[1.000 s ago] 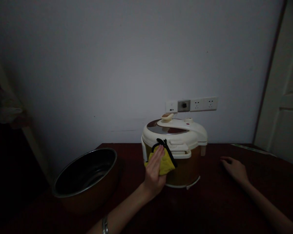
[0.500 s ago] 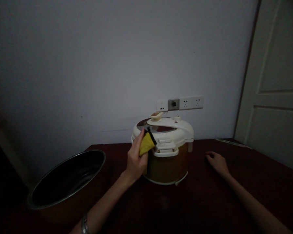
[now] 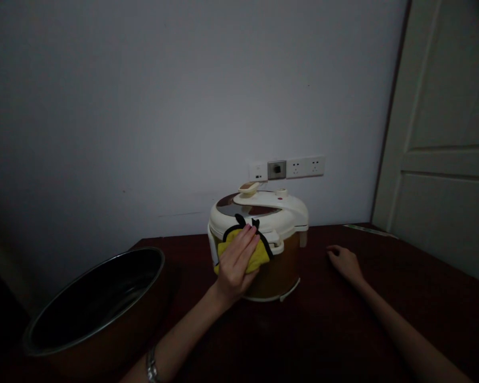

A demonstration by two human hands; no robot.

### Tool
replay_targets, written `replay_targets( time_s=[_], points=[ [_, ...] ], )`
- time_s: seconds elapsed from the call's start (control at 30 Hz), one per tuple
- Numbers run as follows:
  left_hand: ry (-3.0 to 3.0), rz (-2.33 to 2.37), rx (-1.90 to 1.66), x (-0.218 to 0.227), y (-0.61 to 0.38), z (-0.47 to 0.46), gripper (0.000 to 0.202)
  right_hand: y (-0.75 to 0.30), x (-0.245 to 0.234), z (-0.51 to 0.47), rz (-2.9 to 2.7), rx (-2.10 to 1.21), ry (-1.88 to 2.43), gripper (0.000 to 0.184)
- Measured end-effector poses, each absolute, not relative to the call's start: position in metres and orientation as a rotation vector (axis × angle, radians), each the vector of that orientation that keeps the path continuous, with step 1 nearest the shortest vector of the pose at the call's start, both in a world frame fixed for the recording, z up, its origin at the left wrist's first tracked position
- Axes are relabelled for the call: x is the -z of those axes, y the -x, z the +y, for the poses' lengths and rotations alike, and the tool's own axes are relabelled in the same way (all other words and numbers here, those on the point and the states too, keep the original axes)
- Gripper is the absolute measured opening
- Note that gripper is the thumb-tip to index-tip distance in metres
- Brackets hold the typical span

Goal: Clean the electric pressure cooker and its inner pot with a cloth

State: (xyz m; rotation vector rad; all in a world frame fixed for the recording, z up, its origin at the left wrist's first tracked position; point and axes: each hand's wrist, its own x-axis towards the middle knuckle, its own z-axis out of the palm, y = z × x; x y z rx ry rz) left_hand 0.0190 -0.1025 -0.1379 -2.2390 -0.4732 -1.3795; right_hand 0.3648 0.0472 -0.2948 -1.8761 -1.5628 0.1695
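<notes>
A white-topped electric pressure cooker (image 3: 279,268) with a brownish-gold body stands upright on the dark red table. My left hand (image 3: 236,260) presses a yellow cloth (image 3: 259,256) with black edging against the cooker's upper front, fingers bunched over it. Part of the cooker's front and its front handle lie hidden behind cloth and hand. To the cooker's right, my right hand (image 3: 344,264) rests on the tabletop. Its fingers are loosely bent, with a small gap at the thumb, and nothing shows in them.
A large dark-lined pot (image 3: 99,332) with a shiny rim sits at the left of the table (image 3: 303,335). Wall sockets (image 3: 305,167) are behind the cooker. A flat strip (image 3: 369,231) lies near the back right edge. A panelled door (image 3: 443,202) stands to the right.
My left hand has moved right and slightly down across the cooker's front, and the cloth now lies spread wider under the fingers. My right hand stays on the table. The view has shifted slightly right.
</notes>
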Motion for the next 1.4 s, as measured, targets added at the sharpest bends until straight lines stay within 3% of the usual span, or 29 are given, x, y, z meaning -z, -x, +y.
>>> replay_targets(
  time_s=[0.27, 0.43, 0.67, 0.87, 1.17, 1.4],
  points=[
    [2.228, -0.372, 1.491, 0.145, -0.004, -0.11, 0.043, -0.363, 0.295, 0.046, -1.589, -0.144, 1.868, 0.035],
    [1.96, -0.626, 1.76, 0.129, -0.003, -0.122, 0.039, -0.36, 0.292, 0.043, -1.602, -0.131, 1.842, 0.034],
    [2.158, -0.409, 0.931, 0.093, -0.054, -0.121, 0.037, -0.36, 0.292, 0.042, -1.655, -0.103, 1.835, 0.034],
    [2.132, -0.456, 0.673, 0.106, -0.076, -0.12, 0.031, -0.359, 0.292, 0.041, -1.73, -0.036, 1.834, 0.033],
    [2.169, -0.106, 0.858, 0.128, -0.004, -0.105, 0.03, -0.359, 0.292, 0.04, -1.776, -0.004, 1.832, 0.031],
    [2.146, -0.499, 1.334, 0.14, 0.051, -0.108, 0.038, -0.356, 0.291, 0.04, -1.781, 0.044, 1.859, 0.031]
  ],
)
